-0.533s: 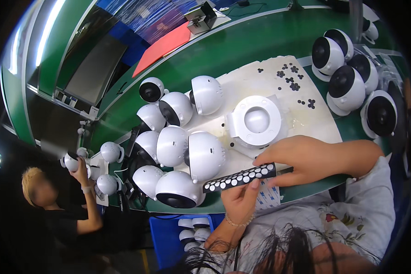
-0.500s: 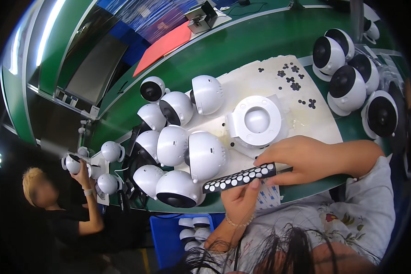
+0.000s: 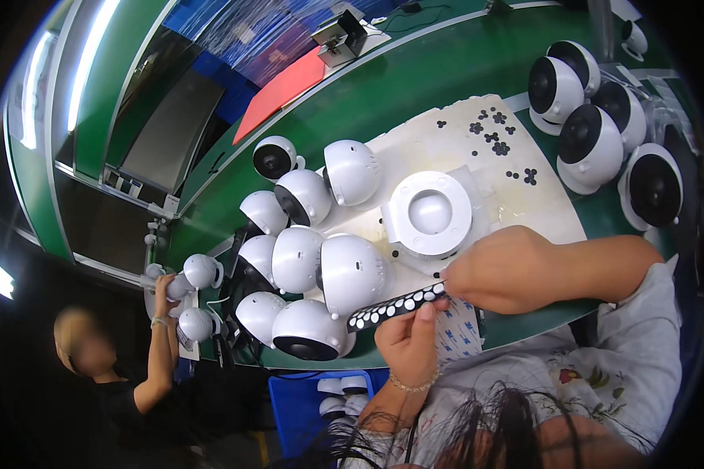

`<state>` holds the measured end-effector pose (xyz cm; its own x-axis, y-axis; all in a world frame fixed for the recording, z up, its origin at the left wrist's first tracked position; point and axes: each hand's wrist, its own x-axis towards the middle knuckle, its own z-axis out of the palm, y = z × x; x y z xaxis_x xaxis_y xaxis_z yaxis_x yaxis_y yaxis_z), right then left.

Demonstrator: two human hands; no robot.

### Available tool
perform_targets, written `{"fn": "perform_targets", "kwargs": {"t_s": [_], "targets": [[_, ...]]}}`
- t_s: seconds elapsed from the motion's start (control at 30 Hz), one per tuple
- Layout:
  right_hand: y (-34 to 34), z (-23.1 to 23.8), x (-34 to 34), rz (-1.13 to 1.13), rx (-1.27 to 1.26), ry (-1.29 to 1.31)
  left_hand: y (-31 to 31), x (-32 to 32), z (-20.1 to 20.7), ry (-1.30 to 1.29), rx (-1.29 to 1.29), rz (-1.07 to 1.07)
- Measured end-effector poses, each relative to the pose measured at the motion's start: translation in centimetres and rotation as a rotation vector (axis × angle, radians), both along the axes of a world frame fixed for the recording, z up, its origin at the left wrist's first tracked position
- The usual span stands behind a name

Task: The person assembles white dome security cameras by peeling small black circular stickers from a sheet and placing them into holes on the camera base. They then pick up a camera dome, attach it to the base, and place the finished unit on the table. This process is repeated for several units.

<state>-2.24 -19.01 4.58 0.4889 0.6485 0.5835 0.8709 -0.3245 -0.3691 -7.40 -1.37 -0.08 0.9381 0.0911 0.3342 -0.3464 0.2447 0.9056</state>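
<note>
A black strip with rows of white round dots (image 3: 395, 306) slants between my hands, just above the board's near edge. My left hand (image 3: 408, 348) pinches it from below, thumb near its upper end. Over that end my right hand (image 3: 502, 270) is curled shut, back of the hand up; its fingertips are mostly hidden. A backing sheet with blue print (image 3: 457, 328) hangs under the right hand. Past the hands, a white round base with a ring and a hollow middle (image 3: 432, 213) rests on the board. White ball-shaped camera housings (image 3: 353, 273) stand to the left.
Small black round pads (image 3: 501, 148) lie scattered on the cream board (image 3: 551, 205). More black-faced cameras (image 3: 593, 144) crowd the right side. A blue bin (image 3: 289, 414) holding white parts stands below the table. At the far left, a co-worker (image 3: 145, 383) handles similar cameras.
My right hand has turned and curled over the strip's end, covering more of it. My left hand still holds the strip. The co-worker's hands have moved right and lower.
</note>
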Motion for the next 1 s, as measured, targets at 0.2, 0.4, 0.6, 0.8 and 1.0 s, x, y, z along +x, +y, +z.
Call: {"fn": "perform_targets", "kwargs": {"t_s": [0.2,0.4,0.6,0.8,1.0], "targets": [[0.2,-0.5,1.3,0.011,0.071,-0.528,0.2,0.1,0.3,0.068,-0.020,0.002],[0.0,-0.3,2.1,0.182,0.138,-0.508,0.2,0.7,0.5,0.106,-0.113,-0.016],[-0.7,0.3,4.0,-0.182,0.374,0.210,0.4,1.2,-0.9,0.099,0.000,0.010],[-0.6,-0.5,6.5,-0.216,0.388,0.531,0.2,1.2,-1.4,0.145,0.094,0.034],[-0.4,-0.3,6.5,-0.267,0.371,0.585,0.3,0.8,-1.7,0.178,0.048,0.029]]}}
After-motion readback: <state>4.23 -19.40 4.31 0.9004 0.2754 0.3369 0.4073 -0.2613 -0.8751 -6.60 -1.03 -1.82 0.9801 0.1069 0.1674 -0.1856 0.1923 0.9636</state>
